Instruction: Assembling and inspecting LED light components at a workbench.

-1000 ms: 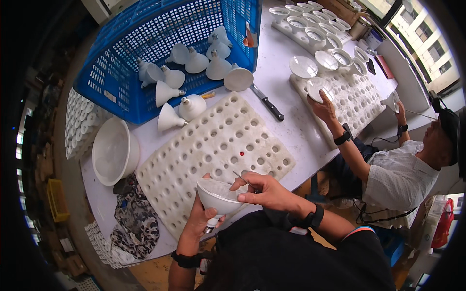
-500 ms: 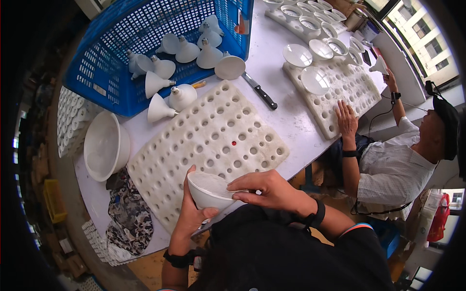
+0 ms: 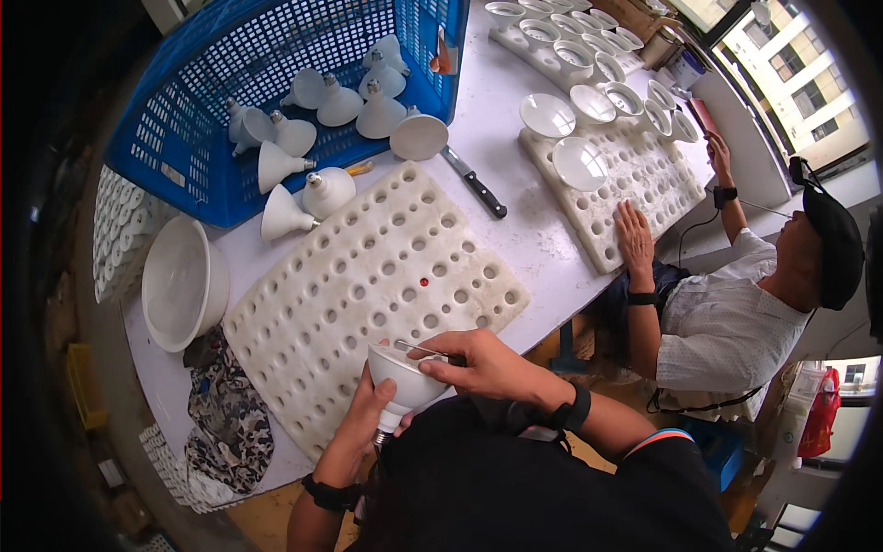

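Note:
My left hand (image 3: 361,416) is closed round a white cone-shaped lamp bulb (image 3: 411,386), tilted so that its metal screw base points down toward me. In my right hand (image 3: 483,362), thumb and fingers pinch a thin metal tool (image 3: 407,346) at the bulb's wide rim. The tool's exact kind is hard to make out. Both hands are over the near edge of a white foam board (image 3: 303,327) full of round holes. A small red spot (image 3: 424,282) shows in one hole.
A blue plastic basket (image 3: 140,138) holds several white bulbs. A black-handled knife (image 3: 480,191) lies beside it. A white basin (image 3: 213,290) and a camouflage cloth (image 3: 225,414) are at left. Across the table, a co-worker (image 3: 727,322) rests one hand on another holed board (image 3: 602,248).
My left hand has tipped the bulb, so its side and screw base now show. The tool stays at the rim. The co-worker's far hand has let go of a bulb, now on the board.

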A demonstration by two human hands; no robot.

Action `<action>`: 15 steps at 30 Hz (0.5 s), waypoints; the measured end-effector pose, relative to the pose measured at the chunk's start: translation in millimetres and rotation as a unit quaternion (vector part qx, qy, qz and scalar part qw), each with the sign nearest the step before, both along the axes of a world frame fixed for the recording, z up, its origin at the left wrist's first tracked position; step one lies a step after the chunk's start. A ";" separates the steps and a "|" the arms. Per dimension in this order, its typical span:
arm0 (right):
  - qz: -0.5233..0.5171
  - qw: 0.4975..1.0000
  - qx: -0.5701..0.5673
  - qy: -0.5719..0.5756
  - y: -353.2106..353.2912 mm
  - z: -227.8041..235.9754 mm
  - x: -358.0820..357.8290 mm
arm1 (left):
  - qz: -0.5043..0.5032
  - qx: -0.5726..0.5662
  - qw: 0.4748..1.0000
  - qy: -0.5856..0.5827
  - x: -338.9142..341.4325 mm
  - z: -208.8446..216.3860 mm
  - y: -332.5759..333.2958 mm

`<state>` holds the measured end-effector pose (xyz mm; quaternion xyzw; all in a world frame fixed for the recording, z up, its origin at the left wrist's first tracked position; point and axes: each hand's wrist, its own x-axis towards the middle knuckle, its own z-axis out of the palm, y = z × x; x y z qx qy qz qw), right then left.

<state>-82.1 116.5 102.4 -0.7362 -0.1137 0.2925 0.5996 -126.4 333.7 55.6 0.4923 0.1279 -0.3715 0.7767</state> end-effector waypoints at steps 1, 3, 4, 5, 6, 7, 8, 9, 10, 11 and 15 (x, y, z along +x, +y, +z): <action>0.016 1.000 -0.011 -0.023 -0.8 -1.8 1.7 | 0.003 0.006 1.000 0.005 -1.6 -0.5 -0.3; 0.029 0.999 -0.019 -0.012 -1.8 -1.0 2.4 | 0.026 -0.077 0.996 0.032 -3.7 -1.1 -1.4; 0.029 0.999 -0.008 -0.019 -1.4 0.4 2.3 | 0.027 -0.073 0.996 0.034 -5.4 -5.3 1.4; 0.028 0.999 0.002 -0.025 -0.7 1.8 2.4 | 0.026 -0.106 0.992 0.060 -9.1 -11.8 5.0; 0.032 0.999 0.011 -0.012 -1.0 2.6 3.1 | 0.024 -0.140 0.986 0.085 -11.5 -16.7 6.3; 0.033 0.999 0.013 -0.011 -1.4 0.1 2.6 | 0.025 -0.139 0.986 0.086 -12.8 -19.8 6.8; 0.025 0.999 0.030 -0.031 -1.9 -4.0 1.4 | 0.025 -0.153 0.983 0.094 -13.7 -21.7 6.8; 0.017 0.997 0.046 -0.051 -2.1 -7.3 0.4 | 0.024 -0.167 0.980 0.103 -14.5 -22.9 6.9; 0.017 0.997 0.047 -0.050 -2.5 -8.4 0.3 | 0.025 -0.166 0.980 0.103 -14.7 -22.7 6.2; 0.019 0.997 0.058 -0.055 -3.0 -9.2 0.4 | 0.027 -0.170 0.980 0.098 -14.6 -21.8 4.7; 0.028 0.990 0.087 -0.110 -5.8 -18.9 -1.1 | 0.011 -0.149 0.986 0.076 -14.9 -18.5 0.6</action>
